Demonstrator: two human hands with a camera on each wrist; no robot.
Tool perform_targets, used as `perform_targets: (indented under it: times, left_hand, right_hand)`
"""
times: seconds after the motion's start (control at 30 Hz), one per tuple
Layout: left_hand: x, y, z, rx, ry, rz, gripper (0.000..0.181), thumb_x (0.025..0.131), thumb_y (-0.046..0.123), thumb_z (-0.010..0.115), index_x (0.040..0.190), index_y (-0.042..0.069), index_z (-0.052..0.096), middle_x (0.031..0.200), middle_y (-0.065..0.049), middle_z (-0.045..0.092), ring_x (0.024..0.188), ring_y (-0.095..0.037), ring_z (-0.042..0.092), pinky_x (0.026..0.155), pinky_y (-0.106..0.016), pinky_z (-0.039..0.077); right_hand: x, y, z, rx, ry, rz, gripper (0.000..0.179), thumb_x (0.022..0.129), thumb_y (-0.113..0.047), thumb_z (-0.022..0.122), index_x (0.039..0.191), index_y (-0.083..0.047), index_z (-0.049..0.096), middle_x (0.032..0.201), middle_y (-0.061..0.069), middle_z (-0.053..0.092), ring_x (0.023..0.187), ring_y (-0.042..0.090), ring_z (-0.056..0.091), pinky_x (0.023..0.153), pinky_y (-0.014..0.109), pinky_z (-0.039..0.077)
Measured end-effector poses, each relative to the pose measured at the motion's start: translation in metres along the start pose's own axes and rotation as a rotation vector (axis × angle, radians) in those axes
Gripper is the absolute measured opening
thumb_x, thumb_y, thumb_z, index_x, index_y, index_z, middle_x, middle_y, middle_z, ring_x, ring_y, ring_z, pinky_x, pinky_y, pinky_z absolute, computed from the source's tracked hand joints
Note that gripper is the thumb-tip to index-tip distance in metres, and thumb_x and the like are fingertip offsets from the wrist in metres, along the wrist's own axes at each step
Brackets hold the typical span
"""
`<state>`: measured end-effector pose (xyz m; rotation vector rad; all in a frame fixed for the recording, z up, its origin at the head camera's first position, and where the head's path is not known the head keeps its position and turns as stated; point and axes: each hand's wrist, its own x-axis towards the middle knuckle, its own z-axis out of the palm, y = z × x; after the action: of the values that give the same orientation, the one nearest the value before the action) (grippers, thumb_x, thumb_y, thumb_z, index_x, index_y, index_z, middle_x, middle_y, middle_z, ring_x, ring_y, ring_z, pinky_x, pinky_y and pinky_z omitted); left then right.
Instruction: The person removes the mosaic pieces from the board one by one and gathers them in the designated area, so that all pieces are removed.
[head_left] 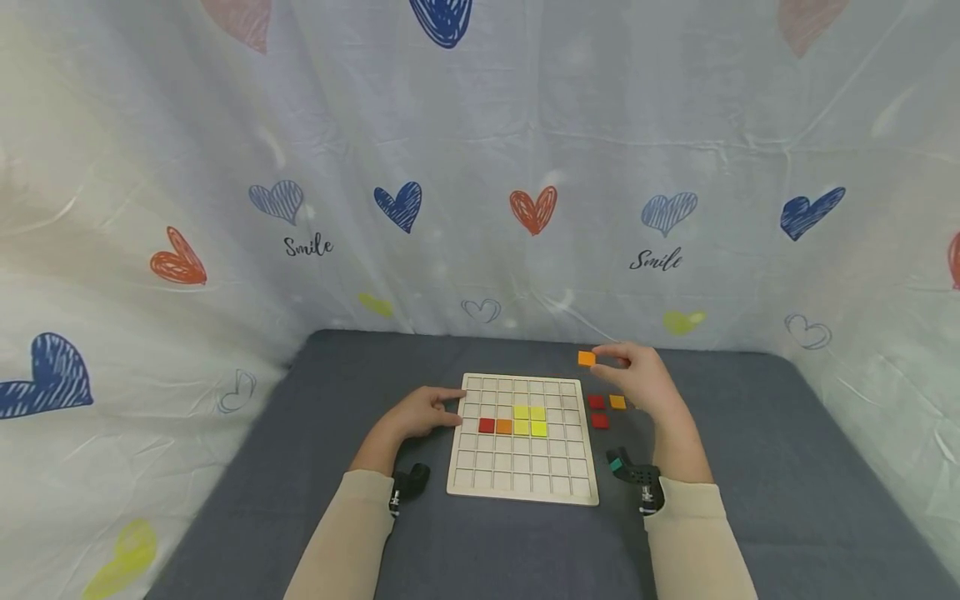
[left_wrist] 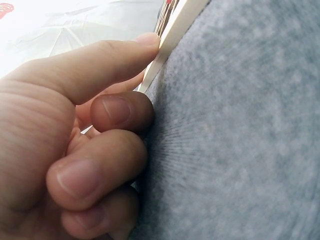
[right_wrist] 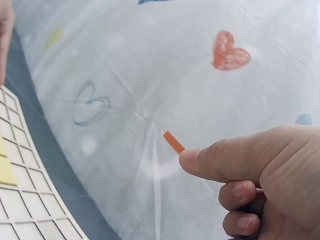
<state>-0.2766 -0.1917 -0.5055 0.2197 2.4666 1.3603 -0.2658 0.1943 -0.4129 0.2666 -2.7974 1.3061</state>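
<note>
A pale wooden grid board (head_left: 522, 483) lies on the dark cloth. My left hand (head_left: 422, 412) touches its left edge with thumb and index finger spread apart; in the left wrist view the other fingers (left_wrist: 80, 177) curl beside the edge. On the board, a red tile (head_left: 487, 426), an orange tile (head_left: 504, 427) and a yellow tile (head_left: 521, 427) stand in one row, with more yellow tiles beside and above. My right hand (head_left: 637, 379) pinches another orange tile (right_wrist: 173, 142) between thumb and index finger, raised beyond the board's far right corner.
Right of the board lie two loose red tiles (head_left: 600, 422) and a loose orange one (head_left: 617, 402). A dark grey cloth (head_left: 757, 467) covers the table. Behind it hangs a white curtain (head_left: 480, 108) printed with hearts. Each wrist carries a black camera strap (head_left: 651, 487).
</note>
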Motion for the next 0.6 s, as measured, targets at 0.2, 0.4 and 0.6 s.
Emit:
perform_targets:
  times: [0.2, 0.4, 0.6]
  left_hand:
    - [0.000, 0.000, 0.000, -0.004, -0.001, -0.002, 0.057, 0.089, 0.018, 0.083, 0.143, 0.021, 0.064, 0.053, 0.004, 0.033, 0.041, -0.010, 0.024, 0.043, -0.028, 0.029]
    - [0.000, 0.000, 0.000, -0.007, -0.005, -0.001, 0.057, 0.089, 0.018, 0.082, 0.143, 0.020, 0.064, 0.053, 0.004, 0.033, 0.042, -0.010, 0.024, 0.043, -0.028, 0.029]
    - [0.000, -0.001, 0.000, 0.004, -0.005, 0.002, 0.058, 0.089, 0.018, 0.082, 0.144, 0.018, 0.063, 0.053, 0.005, 0.034, 0.042, -0.010, 0.026, 0.043, -0.028, 0.030]
  right_hand:
    - [-0.003, 0.017, -0.017, 0.002, 0.006, 0.071, 0.044, 0.098, -0.027, 0.073, 0.137, -0.006, 0.066, 0.149, 0.022, 0.048, 0.127, 0.041, 0.047, 0.098, 0.058, 0.043]
    - [-0.004, 0.037, -0.028, -0.052, -0.015, 0.117, 0.046, 0.096, -0.028, 0.074, 0.135, -0.004, 0.067, 0.104, 0.015, 0.059, 0.089, 0.033, 0.050, 0.073, 0.043, 0.043]
    - [-0.008, 0.055, -0.033, -0.081, -0.125, 0.191, 0.046, 0.094, -0.027, 0.076, 0.130, 0.000, 0.069, 0.110, 0.027, 0.060, 0.121, 0.049, 0.051, 0.089, 0.056, 0.047]
